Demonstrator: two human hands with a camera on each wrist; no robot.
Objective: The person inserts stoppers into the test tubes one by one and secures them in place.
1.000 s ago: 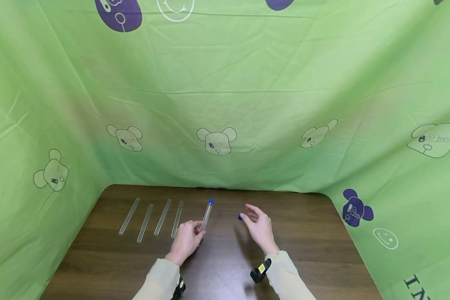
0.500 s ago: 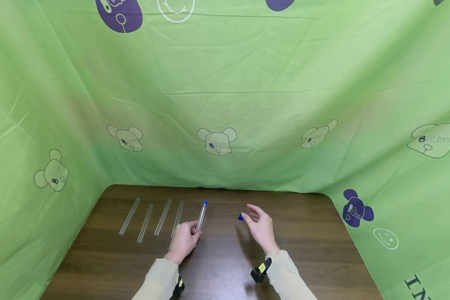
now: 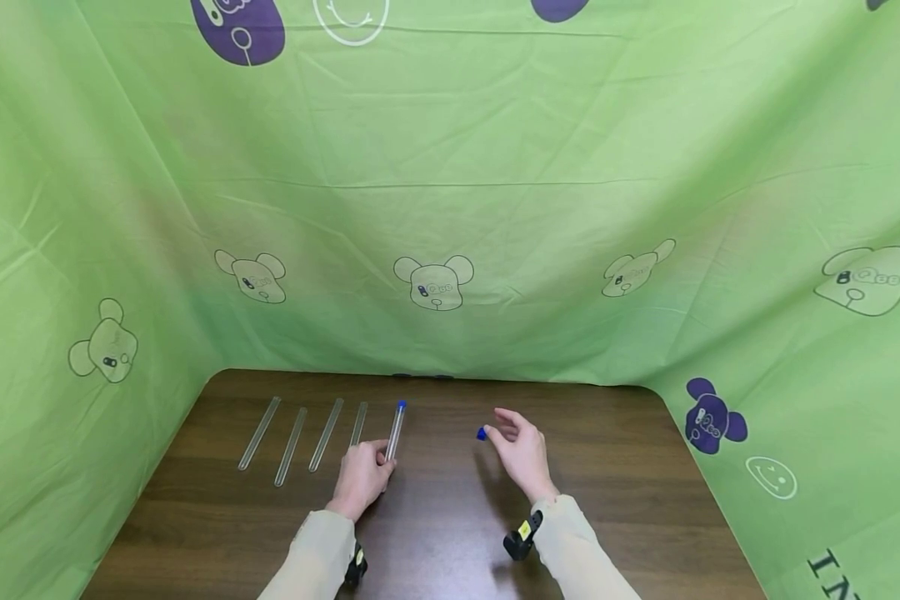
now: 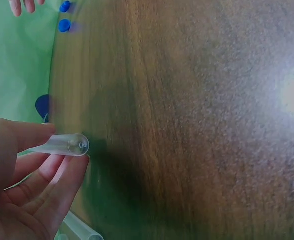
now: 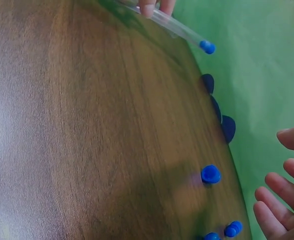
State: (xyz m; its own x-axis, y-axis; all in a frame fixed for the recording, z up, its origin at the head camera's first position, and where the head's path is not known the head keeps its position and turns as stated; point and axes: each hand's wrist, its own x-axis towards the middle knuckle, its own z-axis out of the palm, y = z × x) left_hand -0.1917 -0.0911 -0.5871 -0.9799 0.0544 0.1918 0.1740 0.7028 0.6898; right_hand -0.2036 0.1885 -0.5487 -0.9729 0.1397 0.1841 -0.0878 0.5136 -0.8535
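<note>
A clear tube (image 3: 394, 432) with a blue cap (image 3: 401, 406) is pinched at its closed lower end by the left hand (image 3: 362, 477), between the thumb and the curled fingers (image 4: 47, 182); in the left wrist view the tube's rounded tip (image 4: 78, 145) sticks out just past the grip. From the grip the tube runs away from the person, its capped end farthest from the hand; whether it touches the table (image 3: 630, 483) cannot be told. Just to the left of the grip four uncapped clear tubes (image 3: 307, 437) lie side by side on the dark wooden table, the nearest one partly hidden behind the hand.

The right hand (image 3: 520, 454) is held well to the right of the grip, fingers loosely spread and holding nothing. A loose blue cap (image 3: 482, 433) lies just beyond its fingertips. In the right wrist view further blue caps (image 5: 210, 174) are seen on the table near the open fingers (image 5: 277, 205), apart from them. A green cloth (image 3: 450, 208) with bear prints hangs behind the table.
</note>
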